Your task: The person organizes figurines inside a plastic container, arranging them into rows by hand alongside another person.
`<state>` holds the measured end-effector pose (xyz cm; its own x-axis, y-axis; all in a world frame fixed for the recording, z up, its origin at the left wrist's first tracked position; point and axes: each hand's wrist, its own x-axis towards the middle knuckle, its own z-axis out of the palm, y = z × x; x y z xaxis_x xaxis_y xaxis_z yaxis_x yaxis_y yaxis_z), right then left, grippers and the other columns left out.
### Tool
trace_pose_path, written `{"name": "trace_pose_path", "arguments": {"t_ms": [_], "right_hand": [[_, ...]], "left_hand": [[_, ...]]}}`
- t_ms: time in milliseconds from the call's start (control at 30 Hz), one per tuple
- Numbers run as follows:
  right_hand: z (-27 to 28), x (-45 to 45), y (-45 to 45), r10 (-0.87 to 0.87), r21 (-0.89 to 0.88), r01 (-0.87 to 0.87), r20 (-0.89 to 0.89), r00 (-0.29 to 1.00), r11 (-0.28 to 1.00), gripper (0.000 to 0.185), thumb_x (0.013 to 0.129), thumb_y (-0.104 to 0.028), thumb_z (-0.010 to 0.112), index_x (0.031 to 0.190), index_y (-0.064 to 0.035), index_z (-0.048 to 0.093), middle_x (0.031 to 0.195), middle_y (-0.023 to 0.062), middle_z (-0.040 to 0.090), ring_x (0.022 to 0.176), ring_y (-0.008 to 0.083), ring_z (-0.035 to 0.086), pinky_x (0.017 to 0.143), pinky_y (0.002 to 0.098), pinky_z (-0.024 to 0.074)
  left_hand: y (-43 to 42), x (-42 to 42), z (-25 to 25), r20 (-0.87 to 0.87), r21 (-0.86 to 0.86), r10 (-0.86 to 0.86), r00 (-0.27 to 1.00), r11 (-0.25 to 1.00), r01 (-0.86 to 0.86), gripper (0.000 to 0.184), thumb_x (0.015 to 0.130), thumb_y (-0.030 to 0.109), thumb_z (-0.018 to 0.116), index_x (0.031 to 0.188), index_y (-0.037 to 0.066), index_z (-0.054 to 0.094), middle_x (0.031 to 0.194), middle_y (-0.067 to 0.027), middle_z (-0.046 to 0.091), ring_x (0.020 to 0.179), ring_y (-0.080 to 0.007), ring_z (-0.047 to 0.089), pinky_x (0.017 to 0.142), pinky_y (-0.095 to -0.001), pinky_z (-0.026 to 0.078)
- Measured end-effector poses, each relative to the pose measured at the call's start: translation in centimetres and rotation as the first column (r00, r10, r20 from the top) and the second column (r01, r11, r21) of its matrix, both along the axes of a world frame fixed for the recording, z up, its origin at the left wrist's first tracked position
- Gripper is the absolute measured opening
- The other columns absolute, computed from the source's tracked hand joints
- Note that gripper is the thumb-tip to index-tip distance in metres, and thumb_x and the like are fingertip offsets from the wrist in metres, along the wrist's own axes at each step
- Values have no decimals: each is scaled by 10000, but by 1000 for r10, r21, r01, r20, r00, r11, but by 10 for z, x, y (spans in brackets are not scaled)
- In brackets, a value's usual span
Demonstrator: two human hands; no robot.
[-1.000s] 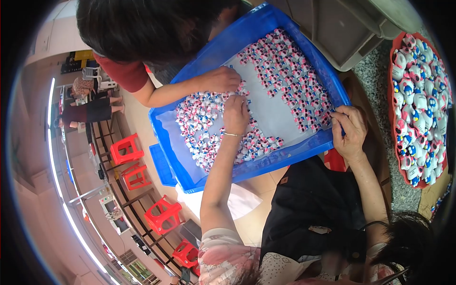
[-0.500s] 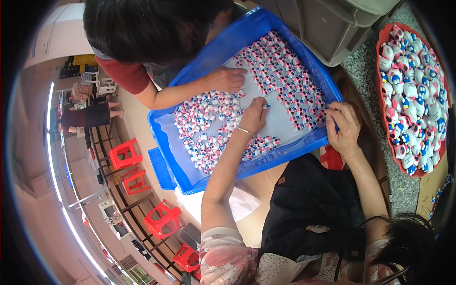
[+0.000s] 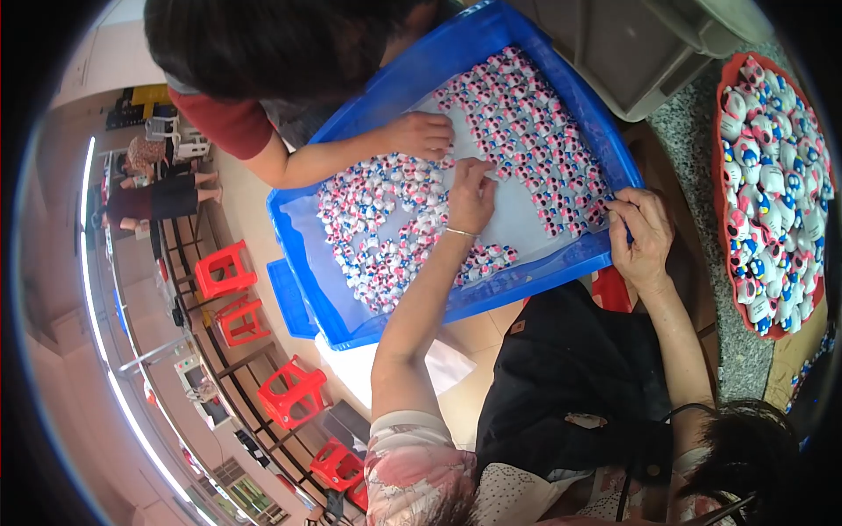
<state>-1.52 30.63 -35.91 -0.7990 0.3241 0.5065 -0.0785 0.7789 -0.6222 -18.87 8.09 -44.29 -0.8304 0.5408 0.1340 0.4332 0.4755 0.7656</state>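
Observation:
A blue plastic tray (image 3: 399, 326) with a pale liner holds many small white, pink and blue cartoon figurines. My left hand (image 3: 472, 200) is over the tray's middle, its fingers pinched on a small figurine (image 3: 492, 174) that they partly cover. On its right lie figurines in close rows (image 3: 539, 131), and on its left a loose heap of figurines (image 3: 377, 210). My right hand (image 3: 642, 237) has its fingers closed over the tray's right rim. Across the tray, a co-worker's hand (image 3: 421, 134) rests near the heap's upper edge.
A red scalloped basket (image 3: 724, 197) piled with larger similar figurines stands on the speckled stone counter (image 3: 745, 364) at right. A grey bin (image 3: 627, 66) adjoins the tray's far corner. Red stools (image 3: 292, 392) and shelving line the left, with people farther back.
My left hand has moved slightly away from me, toward the rows' edge, still pinching a figurine. My right hand stays on the rim. The view has shifted a little.

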Motion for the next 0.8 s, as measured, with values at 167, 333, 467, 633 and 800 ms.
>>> {"name": "trace_pose_path", "arguments": {"t_ms": [167, 333, 467, 633, 800], "right_hand": [[-2, -2, -1, -13, -14, 13, -13, 1000, 1000, 141, 734, 32, 635, 865, -12, 657, 911, 95, 619, 844, 278, 605, 760, 363, 490], [-3, -1, -2, -24, -20, 24, -10, 1000, 1000, 129, 733, 29, 636, 854, -11, 657, 913, 94, 620, 840, 273, 606, 756, 359, 489], [-1, 0, 0, -22, 19, 22, -18, 1000, 1000, 128, 730, 25, 637, 851, -10, 656, 916, 93, 621, 833, 269, 610, 743, 351, 495], [-3, -1, -2, -29, -18, 29, -19, 999, 999, 133, 732, 23, 632, 860, -7, 655, 925, 99, 620, 841, 273, 614, 743, 347, 501], [-2, 0, -1, -17, -13, 17, -10, 1000, 1000, 137, 726, 31, 633, 857, -3, 653, 925, 103, 619, 838, 276, 613, 740, 348, 501]], "left_hand": [[-56, -25, 25, -193, -297, 19, 981, 952, -77, 211, 721, 42, 672, 928, 42, 632, 922, -142, 588, 821, -326, 580, 721, -390, 502], [-45, -14, 27, -238, -804, -269, 933, 594, -33, 181, 706, 170, 712, 859, 83, 668, 856, -103, 639, 913, -293, 577, 787, -396, 492], [-45, -14, 27, -281, -724, -245, 928, 689, -37, 184, 696, 128, 661, 876, 95, 664, 856, -109, 637, 849, -301, 587, 734, -396, 495], [-24, 12, 30, -188, -376, -283, 941, 906, 197, 279, 713, -19, 564, 969, 92, 573, 848, -108, 571, 806, -304, 593, 697, -409, 508], [-10, 17, 15, -247, -437, -413, 877, 855, 279, 220, 727, -13, 583, 930, 67, 558, 874, -107, 545, 789, -287, 600, 674, -385, 516]]}}
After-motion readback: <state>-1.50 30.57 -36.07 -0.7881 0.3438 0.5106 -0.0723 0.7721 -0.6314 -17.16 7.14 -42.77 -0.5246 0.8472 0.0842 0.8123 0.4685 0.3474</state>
